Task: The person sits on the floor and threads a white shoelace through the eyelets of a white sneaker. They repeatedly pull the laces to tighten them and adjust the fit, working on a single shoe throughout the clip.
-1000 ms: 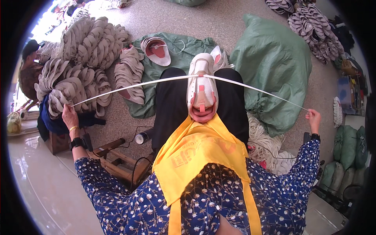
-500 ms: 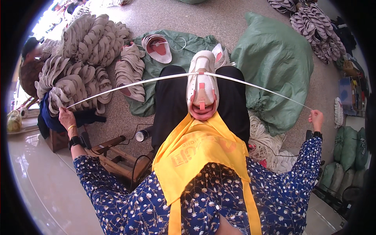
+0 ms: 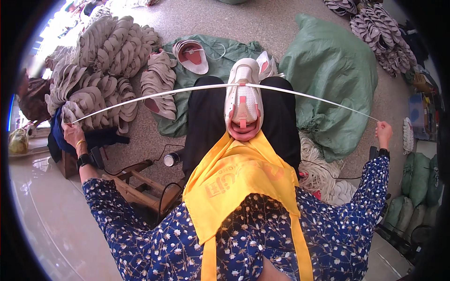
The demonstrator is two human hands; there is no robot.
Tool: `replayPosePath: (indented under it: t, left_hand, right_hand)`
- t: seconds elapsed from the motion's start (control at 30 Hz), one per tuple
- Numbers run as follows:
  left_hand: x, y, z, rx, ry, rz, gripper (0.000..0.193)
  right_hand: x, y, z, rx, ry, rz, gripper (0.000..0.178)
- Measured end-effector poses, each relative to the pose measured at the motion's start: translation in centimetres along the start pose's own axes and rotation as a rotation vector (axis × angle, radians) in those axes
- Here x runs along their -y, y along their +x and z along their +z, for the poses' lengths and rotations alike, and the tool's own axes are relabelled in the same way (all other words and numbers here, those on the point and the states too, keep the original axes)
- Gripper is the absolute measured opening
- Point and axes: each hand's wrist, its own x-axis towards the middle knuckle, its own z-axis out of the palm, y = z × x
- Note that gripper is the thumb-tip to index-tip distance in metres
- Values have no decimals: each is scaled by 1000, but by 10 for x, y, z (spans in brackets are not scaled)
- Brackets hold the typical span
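- A white and pink shoe (image 3: pixel 243 100) is held upright between the knees, resting on the black trousers (image 3: pixel 206 122), toe away from the body.
- A white lace (image 3: pixel 187 90) is threaded through the shoe's upper eyelets and pulled taut to both sides of the shoe.
- The left end of the lace is gripped in the closed fingers of the left hand (image 3: pixel 72 133), far out to the left of the shoe.
- The right end is pinched in the closed fingers of the right hand (image 3: pixel 383 132), far out to the right of the shoe.
- A yellow apron (image 3: pixel 239 182) lies just below the shoe.
- Piles of grey soles (image 3: pixel 103 61) are seen left of the shoe; a green sack (image 3: pixel 333 79) lies to its right.
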Motion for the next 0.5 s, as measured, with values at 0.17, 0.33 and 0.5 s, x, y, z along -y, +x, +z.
replayPosePath:
  t: [0.17, 0.33, 0.5]
  left_hand:
    - [-2, 7, -1, -23, -56, 29, 17]
    - [-52, 25, -5, 42, -197, 86, 19]
    - [-138, -59, -23, 956, -562, 128, 11]
  right_hand:
    - [0, 14, 9, 98, 196, 62, 23]
    - [4, 32, -8, 29, 437, 103, 25]
    - [36, -23, 16, 390, 906, 127, 23]
